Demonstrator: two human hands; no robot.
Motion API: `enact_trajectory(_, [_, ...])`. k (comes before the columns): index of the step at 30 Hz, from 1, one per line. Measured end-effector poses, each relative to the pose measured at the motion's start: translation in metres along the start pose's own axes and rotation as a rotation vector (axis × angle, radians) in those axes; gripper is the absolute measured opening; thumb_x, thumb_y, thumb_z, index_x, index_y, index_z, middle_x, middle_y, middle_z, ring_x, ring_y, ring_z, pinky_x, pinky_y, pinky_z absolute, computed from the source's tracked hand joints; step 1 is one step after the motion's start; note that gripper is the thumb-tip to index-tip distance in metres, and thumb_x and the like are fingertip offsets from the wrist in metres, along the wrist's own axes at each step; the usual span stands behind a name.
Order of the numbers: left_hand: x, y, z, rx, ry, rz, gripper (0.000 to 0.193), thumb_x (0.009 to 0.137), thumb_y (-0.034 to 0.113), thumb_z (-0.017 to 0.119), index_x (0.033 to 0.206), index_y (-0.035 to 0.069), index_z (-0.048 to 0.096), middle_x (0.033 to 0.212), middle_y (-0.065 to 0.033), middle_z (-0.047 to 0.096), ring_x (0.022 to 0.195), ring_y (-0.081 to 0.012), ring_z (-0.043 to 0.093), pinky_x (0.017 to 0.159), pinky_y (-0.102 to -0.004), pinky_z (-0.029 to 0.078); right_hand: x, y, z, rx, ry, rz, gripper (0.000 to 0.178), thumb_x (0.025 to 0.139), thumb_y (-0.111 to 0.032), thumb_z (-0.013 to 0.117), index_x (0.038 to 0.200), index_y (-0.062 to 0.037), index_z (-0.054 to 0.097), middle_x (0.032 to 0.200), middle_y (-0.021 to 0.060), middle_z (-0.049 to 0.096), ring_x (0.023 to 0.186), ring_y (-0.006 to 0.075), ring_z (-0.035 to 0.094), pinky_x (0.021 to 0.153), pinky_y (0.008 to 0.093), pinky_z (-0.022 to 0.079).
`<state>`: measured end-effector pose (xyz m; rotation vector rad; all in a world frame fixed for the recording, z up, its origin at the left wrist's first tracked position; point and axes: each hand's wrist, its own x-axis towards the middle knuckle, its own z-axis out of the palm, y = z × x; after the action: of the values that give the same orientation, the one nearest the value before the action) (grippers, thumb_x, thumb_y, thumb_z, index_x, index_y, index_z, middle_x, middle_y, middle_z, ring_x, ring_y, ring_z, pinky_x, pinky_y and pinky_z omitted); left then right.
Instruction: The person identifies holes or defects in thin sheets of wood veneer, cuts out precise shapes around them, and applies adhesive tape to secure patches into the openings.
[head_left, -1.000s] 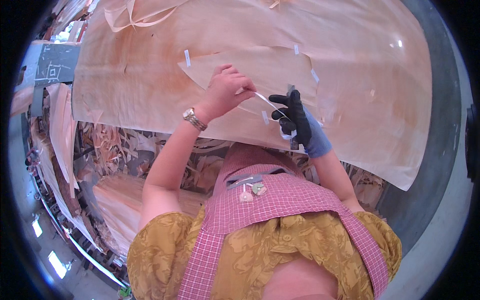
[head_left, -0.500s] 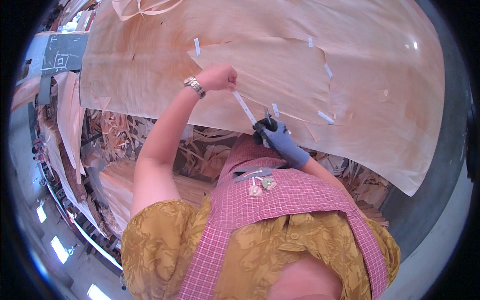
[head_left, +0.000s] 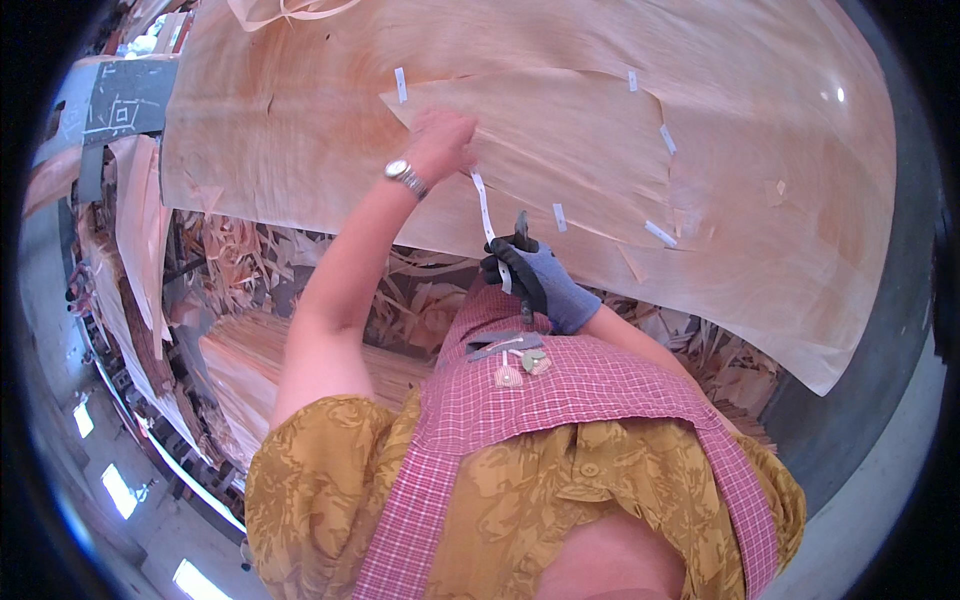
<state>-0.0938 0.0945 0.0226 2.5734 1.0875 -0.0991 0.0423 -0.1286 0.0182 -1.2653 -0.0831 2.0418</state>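
Observation:
My left hand, bare with a metal watch at the wrist, is pinched at the upper end of a white paper tape strip. Its fingertips are slightly blurred. The strip runs down, a little bowed, into my right hand, which wears a blue glove with black fingers and is closed on the tape. A dark tool sticks up from the right fist; its kind is unclear. Both hands are over the near edge of a large wood veneer sheet, where a veneer patch is held by short tape pieces.
Veneer scraps and a stack of veneer lie below the near edge, at left. A dark green board stands at the far left. Curled veneer strips rest at the far edge.
The right hand has shifted left and slightly down and turned, with the tool more upright. The tape, straight before, now bows. My left hand has tilted and moved slightly up.

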Motion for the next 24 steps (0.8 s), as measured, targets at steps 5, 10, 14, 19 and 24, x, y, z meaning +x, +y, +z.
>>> enact_trajectory(5, [-0.088,0.02,0.034,-0.188,0.331,-0.312,0.02,0.085,0.021,0.071,0.093,0.005,0.062,0.089,-0.0127,0.063,0.089,-0.0321,0.061,0.081,-0.0448,0.047,-0.004,-0.006,0.001,0.021,0.014,0.003,0.034,0.098,-0.031,0.063,0.114,-0.0013,0.06,0.091,0.0093,0.068,0.076,0.0155,0.068,0.065,0.0256,0.055])
enact_trajectory(10, [-0.125,0.054,0.071,-0.08,0.366,-0.09,0.054,0.087,0.019,0.067,0.136,0.002,0.051,0.138,-0.018,0.051,0.131,-0.0353,0.046,0.109,-0.048,0.037,-0.005,-0.001,-0.005,-0.049,0.02,-0.036,0.035,0.096,-0.034,0.065,0.112,-0.0034,0.061,0.088,0.0078,0.069,0.072,0.0144,0.068,0.061,0.0249,0.053])
enact_trajectory(14, [-0.124,0.052,0.086,-0.107,0.308,-0.107,0.065,0.088,0.02,0.066,0.145,0.001,0.041,0.15,-0.0178,0.04,0.141,-0.0344,0.036,0.117,-0.0481,0.029,-0.003,-0.005,-0.006,-0.241,0.078,-0.026,0.033,0.096,-0.036,0.065,0.108,-0.0056,0.063,0.082,0.0054,0.07,0.065,0.0112,0.066,0.053,0.0225,0.049])
enact_trajectory(19, [-0.122,0.045,0.08,-0.2,0.336,-0.087,0.064,0.089,0.02,0.063,0.146,0.003,0.041,0.151,-0.0155,0.04,0.14,-0.0341,0.036,0.116,-0.048,0.029,0.022,0.017,-0.021,-0.226,0.1,-0.077,0.032,0.096,-0.037,0.065,0.105,-0.0064,0.064,0.078,0.0036,0.071,0.06,0.0097,0.065,0.047,0.0215,0.043])
enact_trajectory(24, [-0.118,0.044,0.064,0.002,0.214,0.005,0.067,0.086,0.017,0.065,0.148,0.009,0.041,0.154,-0.0115,0.038,0.138,-0.0313,0.038,0.111,-0.0446,0.034,0.032,0.027,-0.023,-0.223,0.133,-0.107,0.027,0.095,-0.032,0.065,0.102,-0.0057,0.064,0.077,0.0042,0.07,0.057,0.0115,0.064,0.045,0.023,0.044])
